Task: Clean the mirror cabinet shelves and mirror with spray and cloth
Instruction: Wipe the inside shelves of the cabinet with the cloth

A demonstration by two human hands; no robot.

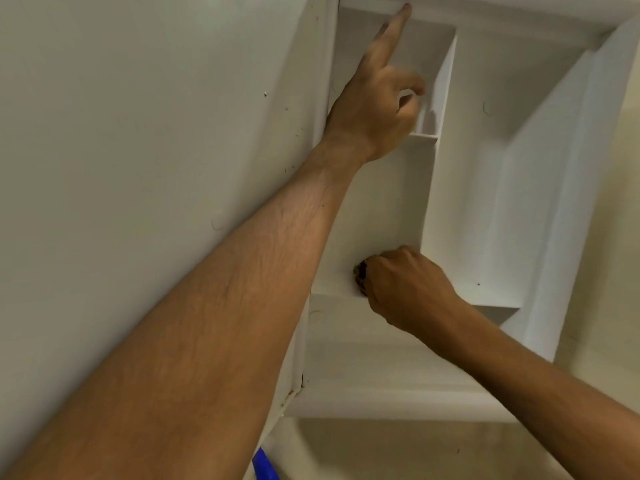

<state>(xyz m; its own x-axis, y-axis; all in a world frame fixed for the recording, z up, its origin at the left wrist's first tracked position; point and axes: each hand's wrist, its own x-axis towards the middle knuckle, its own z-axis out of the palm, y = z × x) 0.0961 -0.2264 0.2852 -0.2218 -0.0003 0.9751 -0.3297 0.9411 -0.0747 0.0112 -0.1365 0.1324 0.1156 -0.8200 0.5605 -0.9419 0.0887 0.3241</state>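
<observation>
- My right hand [407, 289] is curled tight round a cloth [360, 277], knuckles towards me, with the wrist coming in from the lower right.
- The cloth is dark brown and bunched up. Only a small wad of it shows, poking out on the left side of my fist; the rest is hidden inside my fingers.
- That wad is pressed against the white inner panel of the mirror cabinet [460, 188], low in its left compartment and just above the lower shelf [495, 303], which runs off to the right of my fist.
- My left hand [377, 98] is well above the cloth and apart from it. Its index finger is stretched straight with the tip touching the top frame [485, 15] of the cabinet. The other fingers and thumb are curled in, and I can see nothing in them, though they are a little blurred.
- Just right of my left hand stands a white upright divider [445, 81], and a small shelf [424, 136] sits below my curled fingers.
- The cabinet is white inside and out, set in a pale wall [138, 133] that carries a few dark specks near the cabinet's left edge.
- At the bottom edge of the view, between my forearms, a bit of something blue [265, 465] shows; I cannot tell what it is.
</observation>
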